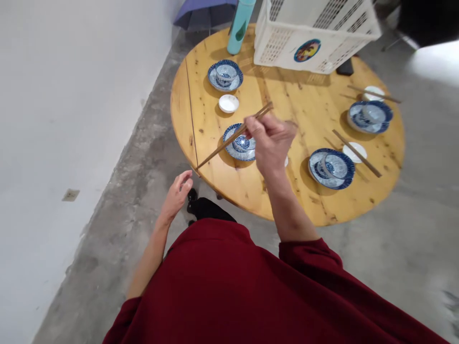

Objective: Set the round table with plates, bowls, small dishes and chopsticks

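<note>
My right hand (270, 143) is closed on a pair of wooden chopsticks (229, 141), held slanted above a blue-and-white plate with a small bowl (239, 143) on the round wooden table (287, 191). My left hand (177, 191) hangs open beside the table's near-left edge, holding nothing. Part of the plate is hidden behind my right hand.
Three more blue plate-and-bowl sets (225, 75) (332, 167) (369, 116) sit round the table, with small white dishes (228, 103) and chopsticks (356, 153) beside some. A white plastic crate (315, 33) and a teal bottle (239, 26) stand at the far side. A wall runs along the left.
</note>
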A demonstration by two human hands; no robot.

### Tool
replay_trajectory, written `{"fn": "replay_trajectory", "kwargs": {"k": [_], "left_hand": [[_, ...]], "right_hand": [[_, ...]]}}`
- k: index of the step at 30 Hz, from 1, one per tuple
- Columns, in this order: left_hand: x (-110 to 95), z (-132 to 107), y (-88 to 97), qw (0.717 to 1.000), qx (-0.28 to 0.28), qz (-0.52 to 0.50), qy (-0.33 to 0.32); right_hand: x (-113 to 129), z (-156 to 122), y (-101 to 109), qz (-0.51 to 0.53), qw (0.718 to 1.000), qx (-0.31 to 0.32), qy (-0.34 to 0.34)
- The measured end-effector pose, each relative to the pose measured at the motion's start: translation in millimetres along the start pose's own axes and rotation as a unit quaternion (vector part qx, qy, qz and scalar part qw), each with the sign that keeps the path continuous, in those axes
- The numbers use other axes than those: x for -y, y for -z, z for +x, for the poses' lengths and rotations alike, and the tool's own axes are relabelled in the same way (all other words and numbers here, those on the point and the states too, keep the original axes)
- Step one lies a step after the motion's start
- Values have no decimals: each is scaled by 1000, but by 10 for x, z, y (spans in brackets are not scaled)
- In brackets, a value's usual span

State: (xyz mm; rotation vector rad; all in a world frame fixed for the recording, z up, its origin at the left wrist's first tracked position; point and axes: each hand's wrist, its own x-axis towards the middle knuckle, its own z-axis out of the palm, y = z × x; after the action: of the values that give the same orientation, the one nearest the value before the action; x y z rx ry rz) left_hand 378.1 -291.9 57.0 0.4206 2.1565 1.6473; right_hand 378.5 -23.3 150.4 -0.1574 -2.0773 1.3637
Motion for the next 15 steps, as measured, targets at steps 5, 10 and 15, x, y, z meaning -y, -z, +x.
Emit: {"fn": "replay_trajectory", "kwargs": {"k": [5, 10, 15], "left_hand": [[153, 417, 430, 999, -37, 17, 8], [153, 980, 752, 998, -21, 33, 57], [84, 1531, 844, 996, 31, 36, 70]], "right_hand": [[-429, 569, -301, -100, 993, -53, 39], [-828, 803, -722, -171, 984, -48, 24], [-891, 928, -913, -202, 979, -25, 17]]}}
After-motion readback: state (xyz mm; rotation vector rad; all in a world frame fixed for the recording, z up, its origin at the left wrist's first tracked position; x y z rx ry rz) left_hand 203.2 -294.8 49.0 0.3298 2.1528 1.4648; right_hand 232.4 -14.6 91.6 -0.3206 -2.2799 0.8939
